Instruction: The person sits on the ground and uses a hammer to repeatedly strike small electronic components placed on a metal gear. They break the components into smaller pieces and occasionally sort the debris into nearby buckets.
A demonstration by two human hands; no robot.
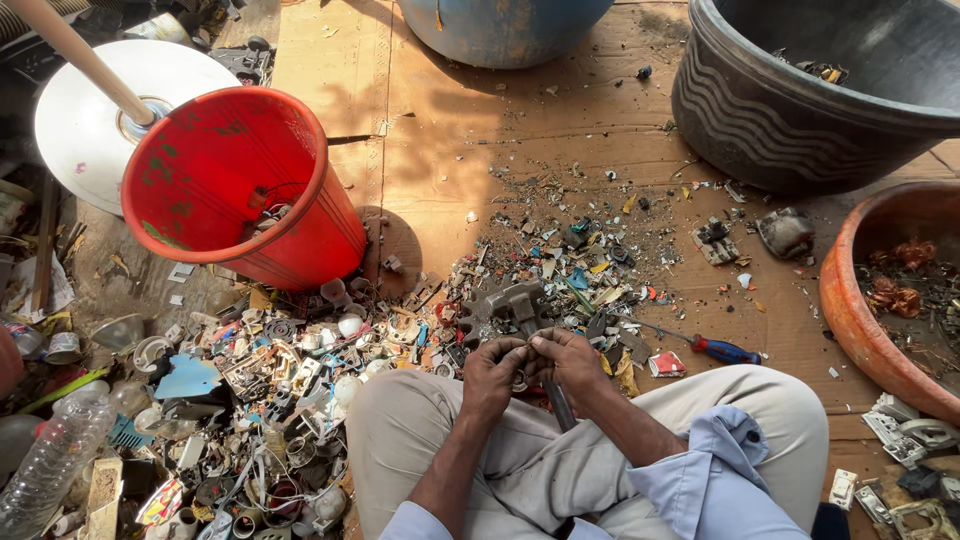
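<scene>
Both hands, left hand [492, 368] and right hand [566, 358], are pinching together around a small scrap piece [521, 379] above the lap, beside a grey metal hammer [520, 303], with a red plastic bucket [235, 180] standing nearby for sorted bits.

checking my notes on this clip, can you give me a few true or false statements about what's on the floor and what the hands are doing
1. Both hands, left hand and right hand, meet over one small part above the lap. True.
2. The red bucket stands upright. False: it is tilted, its mouth facing the camera.
3. A screwdriver with a red and blue handle lies on the floor right of the hands. True.
4. The right hand holds the screwdriver. False: it lies apart, untouched.
5. The black tub sits at the upper right. True.
</scene>
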